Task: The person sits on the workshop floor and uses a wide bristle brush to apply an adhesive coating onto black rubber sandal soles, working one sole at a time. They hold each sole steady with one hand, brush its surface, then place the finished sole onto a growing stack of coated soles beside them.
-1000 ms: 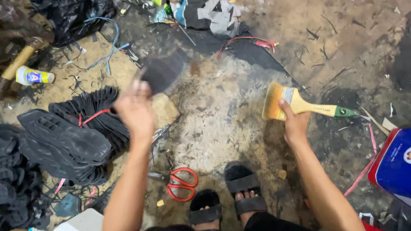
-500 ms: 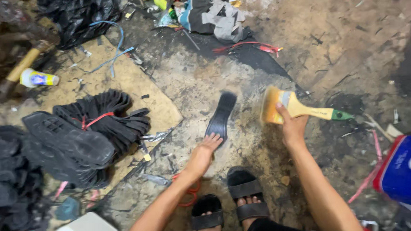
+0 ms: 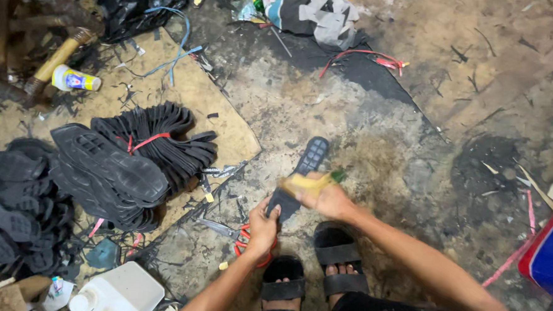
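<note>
The left hand (image 3: 264,225) has its fingers closed round the near end of a black rubber shoe sole (image 3: 300,176), which points toward one o'clock above the stained concrete floor (image 3: 415,150). The right hand (image 3: 331,199) grips a blurred yellow-handled paintbrush (image 3: 303,185) over the sole, with red-handled scissors (image 3: 246,245) lying at six o'clock beneath.

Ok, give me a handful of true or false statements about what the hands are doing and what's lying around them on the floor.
1. The left hand holds the near end of a black shoe sole. True.
2. The right hand holds a hammer. False: it holds a brush with a yellowish handle over the sole.
3. Red-handled scissors lie on the floor by the left hand. True.
4. The stack of black soles lies to the person's right. False: it lies to the left.
5. The person is barefoot. False: black sandals are on both feet.
</note>
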